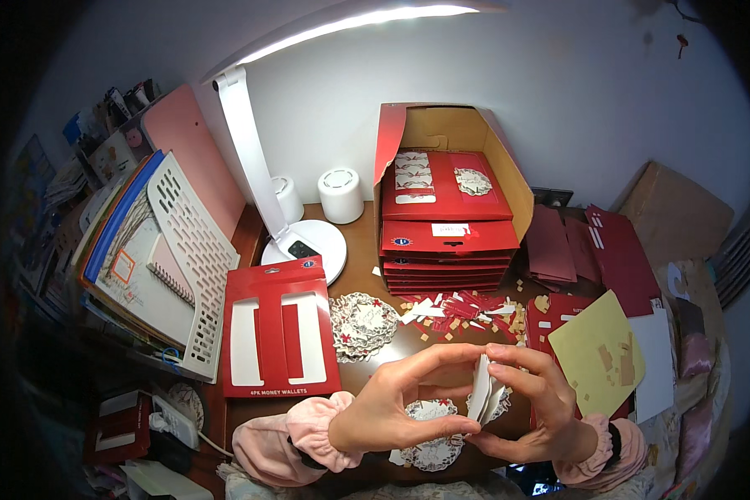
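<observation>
Between my two hands, a small stack of white folded paper pieces point(480, 398) stands nearly on edge. The fingers and thumb of my left hand point(392, 402) grip it from the left. My right hand point(543, 402) closes on its other side, fingertips at the top edge and thumb low. A lacy round edge shows beside the stack, partly hidden by my right hand. Below my hands on the table lie ornate white-and-dark cut-out paper pieces point(433, 450). A heap of similar round cut-outs with red stars point(363, 325) is just beyond my left hand.
A flat red packet with windows point(282, 333) lies left of the heap. An open carton point(521, 187) of red packets stands behind. Red and white paper scraps point(458, 307) litter its front. A yellow sheet point(596, 350) lies right, a white lamp point(308, 250) and letter rack point(192, 275) left.
</observation>
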Demonstrator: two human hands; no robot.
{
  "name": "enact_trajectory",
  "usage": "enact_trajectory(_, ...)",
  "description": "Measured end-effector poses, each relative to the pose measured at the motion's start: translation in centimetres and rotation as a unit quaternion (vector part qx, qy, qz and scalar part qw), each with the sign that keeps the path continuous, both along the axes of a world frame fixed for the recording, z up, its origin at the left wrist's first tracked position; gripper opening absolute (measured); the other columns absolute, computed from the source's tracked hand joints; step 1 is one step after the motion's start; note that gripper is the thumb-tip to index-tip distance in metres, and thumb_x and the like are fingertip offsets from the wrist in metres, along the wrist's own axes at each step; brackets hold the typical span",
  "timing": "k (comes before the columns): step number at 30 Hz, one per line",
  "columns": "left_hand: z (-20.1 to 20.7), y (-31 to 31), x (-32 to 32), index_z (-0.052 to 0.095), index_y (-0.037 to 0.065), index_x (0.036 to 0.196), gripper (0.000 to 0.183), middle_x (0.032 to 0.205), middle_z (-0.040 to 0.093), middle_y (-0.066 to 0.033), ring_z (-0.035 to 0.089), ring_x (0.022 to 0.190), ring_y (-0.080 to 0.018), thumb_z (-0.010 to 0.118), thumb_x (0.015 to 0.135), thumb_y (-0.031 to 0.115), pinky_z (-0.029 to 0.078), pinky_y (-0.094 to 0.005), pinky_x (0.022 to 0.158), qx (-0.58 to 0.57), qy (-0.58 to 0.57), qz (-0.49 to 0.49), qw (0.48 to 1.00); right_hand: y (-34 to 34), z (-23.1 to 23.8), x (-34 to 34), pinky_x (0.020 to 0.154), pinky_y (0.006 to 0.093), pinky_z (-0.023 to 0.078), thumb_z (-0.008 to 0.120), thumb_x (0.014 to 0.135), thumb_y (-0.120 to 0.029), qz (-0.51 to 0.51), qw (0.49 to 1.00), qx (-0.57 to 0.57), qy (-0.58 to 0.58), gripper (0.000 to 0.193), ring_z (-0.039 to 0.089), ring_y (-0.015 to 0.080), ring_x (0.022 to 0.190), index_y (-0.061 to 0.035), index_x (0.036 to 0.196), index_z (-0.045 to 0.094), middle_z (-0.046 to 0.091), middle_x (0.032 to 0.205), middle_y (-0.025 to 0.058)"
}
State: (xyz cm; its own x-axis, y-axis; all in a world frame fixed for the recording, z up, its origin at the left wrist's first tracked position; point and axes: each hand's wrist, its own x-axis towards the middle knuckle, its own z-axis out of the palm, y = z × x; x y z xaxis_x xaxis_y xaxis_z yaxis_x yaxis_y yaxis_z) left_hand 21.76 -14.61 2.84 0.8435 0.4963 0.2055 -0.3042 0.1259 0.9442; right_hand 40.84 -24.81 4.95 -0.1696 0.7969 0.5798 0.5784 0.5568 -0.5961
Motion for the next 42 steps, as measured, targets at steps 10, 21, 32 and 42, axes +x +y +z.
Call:
enact_trajectory(10, -0.4, 0.1, 0.0, 0.042, -0.003, 0.138, 0.068, 0.141, 0.047, -0.0143, 0.052, 0.126, -0.0228, 0.078, 0.082, 0.006, 0.049, -0.0390, 0.104, -0.018, 0.000, -0.006, 1.000, 0.1, -0.8, 0.2, 0.097, 0.0404, 0.053, 0.088, 0.069, -0.012, 0.033, 0.999, 0.022, 0.002, 0.069, 0.057, 0.0351, 0.121, -0.0063, 0.129, 0.055, 0.046, 0.135, 0.0227)
enact_trajectory(21, -0.3, 0.1, 0.1, 0.034, -0.003, 0.144, 0.067, 0.149, 0.038, -0.0174, 0.044, 0.134, -0.0250, 0.070, 0.088, 0.003, 0.044, -0.0395, 0.108, -0.023, -0.018, -0.022, 0.999, 0.2, -1.0, 0.1, 0.097, 0.0411, 0.053, 0.086, 0.070, -0.009, 0.029, 0.995, 0.023, 0.098, 0.067, 0.055, 0.0365, 0.121, -0.0043, 0.126, 0.051, 0.047, 0.135, 0.0246)
enact_trajectory(32, -2.3, 5.6, -1.3, 0.058, -0.003, 0.118, 0.032, 0.107, 0.062, -0.0197, 0.063, 0.101, -0.0315, 0.060, 0.087, 0.004, 0.050, -0.0366, 0.085, 0.373, 0.158, 0.210, 0.890, 0.7, -1.8, -0.4, 0.096, 0.0428, 0.048, 0.082, 0.074, -0.013, -0.059, 0.996, -0.053, -0.051, 0.060, 0.056, 0.0380, 0.116, 0.0002, 0.127, 0.055, 0.053, 0.131, 0.0222)
enact_trajectory(42, -7.2, 12.1, -3.9, 0.053, -0.002, 0.119, 0.039, 0.112, 0.062, -0.0231, 0.058, 0.108, -0.0412, 0.064, 0.082, 0.001, 0.046, -0.0442, 0.094, 0.437, 0.365, 0.286, 0.771, 0.1, -4.8, -0.5, 0.099, 0.0411, 0.046, 0.068, 0.088, -0.027, 0.062, 0.949, -0.254, -0.176, 0.052, 0.052, 0.0351, 0.120, 0.0048, 0.126, 0.053, 0.052, 0.129, 0.0189)
